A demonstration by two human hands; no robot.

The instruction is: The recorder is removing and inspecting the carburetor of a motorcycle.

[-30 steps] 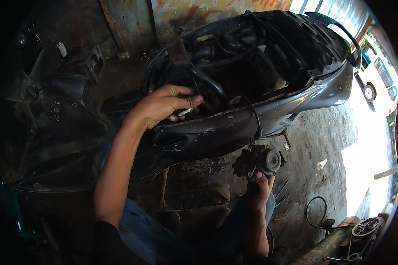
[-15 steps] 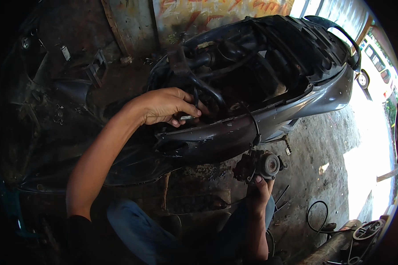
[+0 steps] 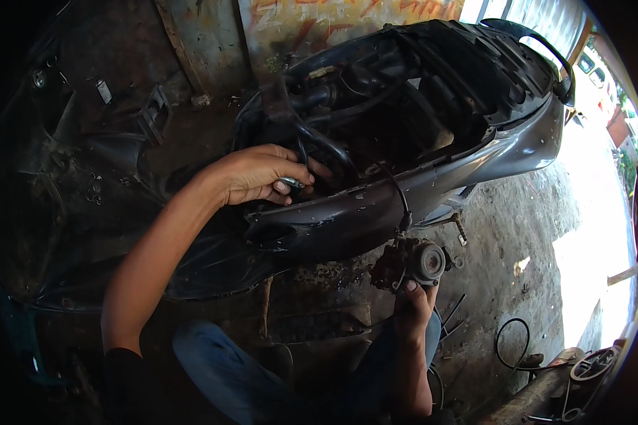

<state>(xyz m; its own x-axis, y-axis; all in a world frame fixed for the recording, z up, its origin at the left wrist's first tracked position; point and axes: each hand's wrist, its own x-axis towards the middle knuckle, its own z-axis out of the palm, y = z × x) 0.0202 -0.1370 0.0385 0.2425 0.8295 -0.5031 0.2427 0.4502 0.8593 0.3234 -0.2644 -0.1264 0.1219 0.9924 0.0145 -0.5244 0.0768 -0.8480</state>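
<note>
Grimy carburettor [image 3: 418, 263] — in the right hand [image 3: 417, 303], against its thumb [image 3: 411, 286].

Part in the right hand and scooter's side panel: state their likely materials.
Held part: probably cast metal, matte, from its dull, chunky grey body. Side panel: likely painted plastic, glossy, from its smooth sheen and pale scuffs; possibly sheet metal.
</note>
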